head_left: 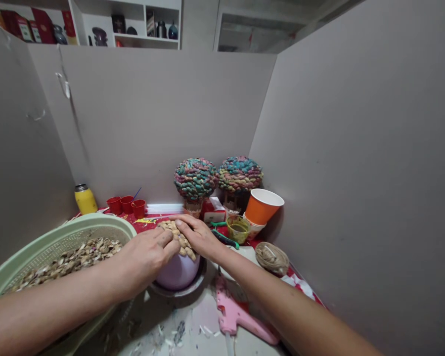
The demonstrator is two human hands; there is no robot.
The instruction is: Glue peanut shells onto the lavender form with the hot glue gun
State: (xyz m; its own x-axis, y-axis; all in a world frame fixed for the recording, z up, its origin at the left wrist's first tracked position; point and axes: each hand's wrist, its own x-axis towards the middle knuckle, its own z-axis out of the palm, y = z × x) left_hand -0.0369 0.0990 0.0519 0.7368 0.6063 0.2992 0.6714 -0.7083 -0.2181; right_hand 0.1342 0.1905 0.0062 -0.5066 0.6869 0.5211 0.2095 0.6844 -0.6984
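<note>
A lavender balloon [178, 273] sits in a shallow round dish [201, 283] on the table. Tan peanut shells [187, 247] cover its upper part in close rows. My left hand [154, 252] is at the left of the shells, fingers bent and pressed together against them. Whatever may be between those fingertips is hidden. Stretched over the top right of the shells, my right hand [196, 236] lies with its fingers extended, steadying contact with the balloon. A pink glue gun [232, 311] lies on the table below my right forearm.
At left stands a green basket [124, 225] of loose shells. Behind are red cups [127, 203], a yellow bottle [85, 200] and two colourful shell-covered balls [196, 179] [240, 174]. An orange paper cup [263, 206] and a twine ball [272, 258] are at right. Grey partitions [155, 113] enclose the table.
</note>
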